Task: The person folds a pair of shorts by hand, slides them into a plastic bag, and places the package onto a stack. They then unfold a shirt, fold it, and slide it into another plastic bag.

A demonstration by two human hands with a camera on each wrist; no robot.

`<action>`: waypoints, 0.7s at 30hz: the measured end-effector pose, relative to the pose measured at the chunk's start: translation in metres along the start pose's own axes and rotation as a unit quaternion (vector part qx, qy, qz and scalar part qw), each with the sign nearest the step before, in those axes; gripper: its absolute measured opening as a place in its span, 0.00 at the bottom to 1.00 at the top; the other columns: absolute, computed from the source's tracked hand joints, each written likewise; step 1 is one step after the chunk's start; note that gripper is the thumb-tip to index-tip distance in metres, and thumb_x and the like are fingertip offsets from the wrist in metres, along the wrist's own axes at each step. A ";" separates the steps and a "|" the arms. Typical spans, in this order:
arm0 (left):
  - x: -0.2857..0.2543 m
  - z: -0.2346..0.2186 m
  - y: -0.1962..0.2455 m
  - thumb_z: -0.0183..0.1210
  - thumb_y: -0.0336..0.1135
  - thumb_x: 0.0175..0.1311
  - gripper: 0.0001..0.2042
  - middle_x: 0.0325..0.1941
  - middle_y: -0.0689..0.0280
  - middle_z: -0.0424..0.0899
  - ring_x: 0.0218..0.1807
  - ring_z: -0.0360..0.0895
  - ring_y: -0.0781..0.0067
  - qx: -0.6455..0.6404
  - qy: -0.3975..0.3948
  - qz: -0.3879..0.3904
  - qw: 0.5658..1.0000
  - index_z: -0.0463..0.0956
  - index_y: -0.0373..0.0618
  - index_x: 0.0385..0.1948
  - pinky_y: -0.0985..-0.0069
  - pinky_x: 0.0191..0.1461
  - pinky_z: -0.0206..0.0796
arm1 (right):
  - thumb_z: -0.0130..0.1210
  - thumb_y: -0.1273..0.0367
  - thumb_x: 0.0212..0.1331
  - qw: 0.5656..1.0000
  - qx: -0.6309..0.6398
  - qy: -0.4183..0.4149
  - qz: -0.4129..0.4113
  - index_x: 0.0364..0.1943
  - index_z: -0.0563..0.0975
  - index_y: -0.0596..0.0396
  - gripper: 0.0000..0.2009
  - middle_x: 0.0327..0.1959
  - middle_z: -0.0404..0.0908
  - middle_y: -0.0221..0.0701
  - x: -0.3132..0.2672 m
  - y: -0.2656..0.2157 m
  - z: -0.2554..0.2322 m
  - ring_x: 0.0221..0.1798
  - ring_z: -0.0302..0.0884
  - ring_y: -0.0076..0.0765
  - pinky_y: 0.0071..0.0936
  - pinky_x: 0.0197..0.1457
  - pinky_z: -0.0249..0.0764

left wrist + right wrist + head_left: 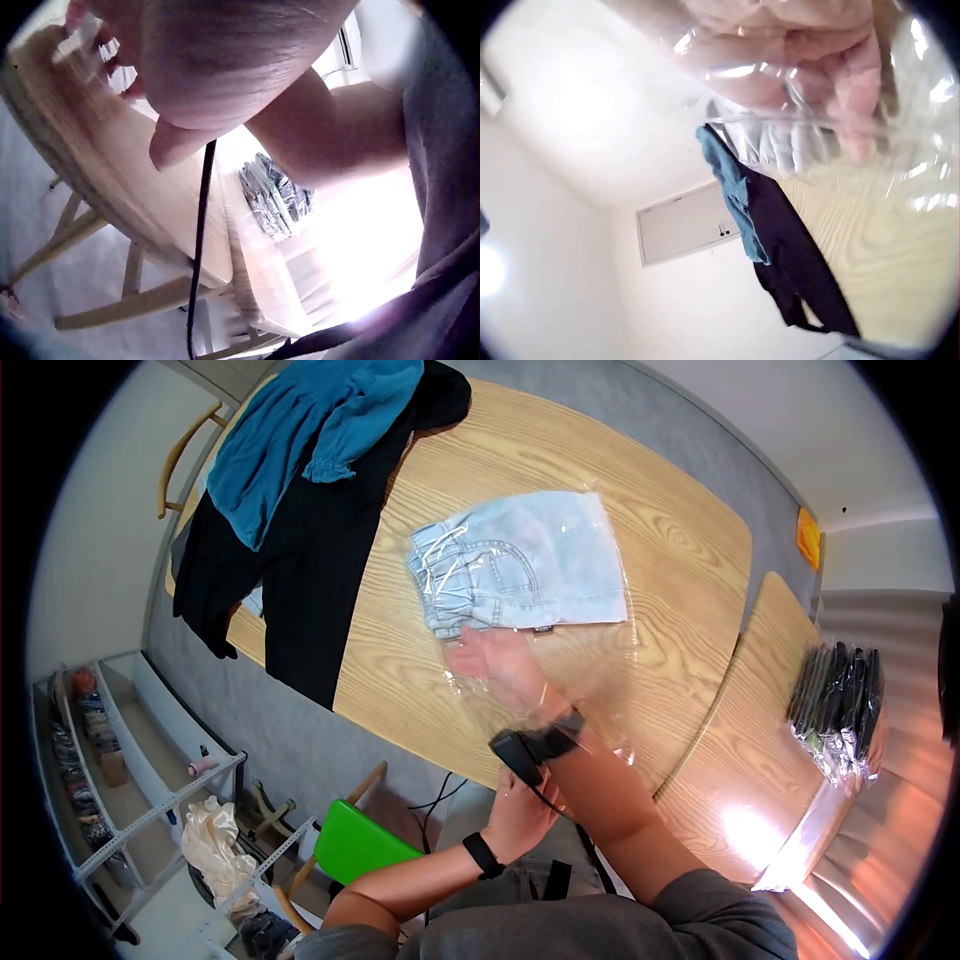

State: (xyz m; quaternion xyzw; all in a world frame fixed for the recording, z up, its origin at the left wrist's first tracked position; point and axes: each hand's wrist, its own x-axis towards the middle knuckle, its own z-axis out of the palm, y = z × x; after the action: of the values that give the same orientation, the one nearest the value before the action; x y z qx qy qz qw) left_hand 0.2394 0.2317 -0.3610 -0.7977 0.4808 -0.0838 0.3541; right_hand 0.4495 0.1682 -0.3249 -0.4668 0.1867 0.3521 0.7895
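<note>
Pale blue denim shorts with an elastic waistband lie on the wooden table inside a clear plastic bag. My right hand reaches into the bag under the film, palm turned up, fingers extended to the waistband's near corner. In the right wrist view, shiny film covers the right hand, and pale gathered fabric shows beyond it. My left hand is raised at the table's near edge, close under the right wrist. A black wrist camera hides its fingertips, so I cannot tell what they hold.
Black trousers and a teal garment cover the table's left end. Packed dark garments stand on a side table at the right. A green chair is near my left elbow; shelving stands further left.
</note>
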 end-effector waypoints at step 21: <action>0.000 -0.029 -0.032 0.57 0.50 0.55 0.29 0.61 0.52 0.64 0.63 0.58 0.49 -0.515 -0.042 -0.143 0.844 0.67 0.39 0.55 0.51 0.61 0.54 | 0.55 0.72 0.50 0.474 -0.750 0.234 -0.398 0.60 0.69 0.32 0.29 0.67 0.60 0.38 0.041 0.013 0.016 0.69 0.56 0.50 0.59 0.66 0.51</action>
State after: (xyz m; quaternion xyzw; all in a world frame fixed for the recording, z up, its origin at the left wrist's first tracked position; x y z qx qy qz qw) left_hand 0.2483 0.2265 -0.3186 -0.9281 0.3198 0.1597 -0.1039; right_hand 0.4676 0.2017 -0.3502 -0.9700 -0.1765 -0.1162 0.1201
